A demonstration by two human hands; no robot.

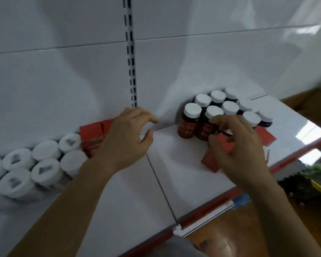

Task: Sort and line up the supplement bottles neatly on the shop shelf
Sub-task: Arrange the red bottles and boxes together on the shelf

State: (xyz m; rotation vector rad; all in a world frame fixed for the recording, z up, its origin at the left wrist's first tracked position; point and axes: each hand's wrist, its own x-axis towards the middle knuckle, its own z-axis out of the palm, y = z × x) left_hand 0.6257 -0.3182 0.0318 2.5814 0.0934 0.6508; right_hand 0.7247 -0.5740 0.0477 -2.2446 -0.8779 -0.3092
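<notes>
Most dark bottles already stand in rows on the shelf, but red boxes lie loose. The left hand has its fingers spread and holds nothing; the right hand has its fingers curled, and I cannot tell on what

Dark bottles, white caps, red labels: upright, clustered at shelf back; white-lidded jars grouped left.

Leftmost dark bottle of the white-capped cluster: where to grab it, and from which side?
Probably the white cap, from above. The bottle stands upright, with neighbouring bottles tight on its right and behind. Only its left and front faces are free.
</notes>
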